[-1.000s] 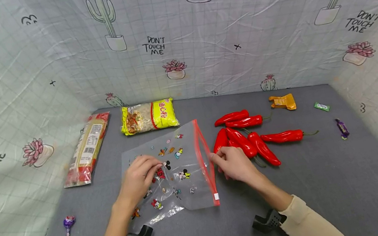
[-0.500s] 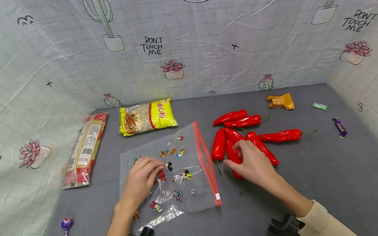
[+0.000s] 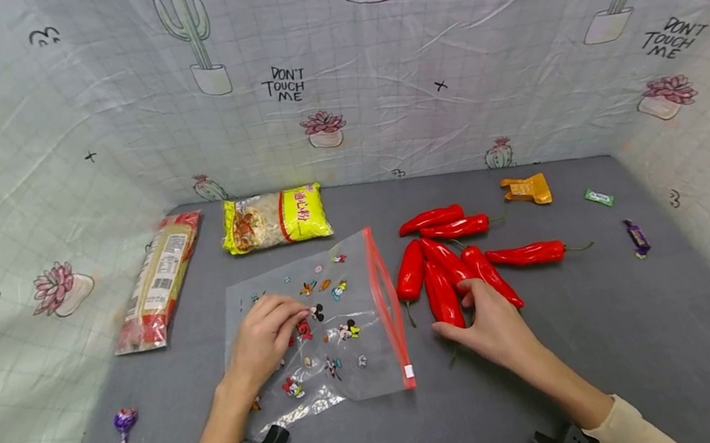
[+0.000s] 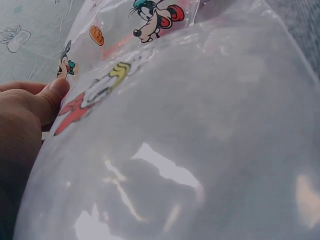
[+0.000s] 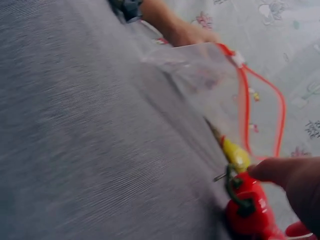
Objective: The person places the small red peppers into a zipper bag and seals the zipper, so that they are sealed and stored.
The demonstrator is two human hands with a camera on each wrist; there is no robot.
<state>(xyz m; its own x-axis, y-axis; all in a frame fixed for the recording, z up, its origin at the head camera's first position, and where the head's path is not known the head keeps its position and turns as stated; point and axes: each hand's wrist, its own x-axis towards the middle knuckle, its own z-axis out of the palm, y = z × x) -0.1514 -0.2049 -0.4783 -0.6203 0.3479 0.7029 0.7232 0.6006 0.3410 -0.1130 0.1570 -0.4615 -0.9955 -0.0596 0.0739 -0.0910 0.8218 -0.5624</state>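
Note:
A clear zip bag (image 3: 367,370) with cartoon prints and a red zip edge lies at the middle, its mouth towards the right and parted. My left hand (image 3: 265,340) pinches the bag's upper film between thumb and fingertips; the film bulges up close in the left wrist view. Several glossy red chili peppers (image 3: 410,271) lie right of the bag. My right hand (image 3: 496,327) is at the stem end of the nearest pepper (image 3: 441,293), thumb and fingers spread on either side. In the right wrist view, the thumb (image 5: 272,170) overlaps a red pepper (image 5: 250,215) with a green stem.
A yellow pasta packet (image 3: 307,215) lies at the back, and a long noodle packet (image 3: 159,284) at the left. A purple lollipop (image 3: 125,420) is near the left edge. An orange wrapper (image 3: 528,189), a green sweet (image 3: 599,197) and a purple sweet (image 3: 638,238) lie right.
My right hand has left the bag's red edge and moved right to the front of the peppers, its fingers parting. The left hand keeps its pinch on the bag.

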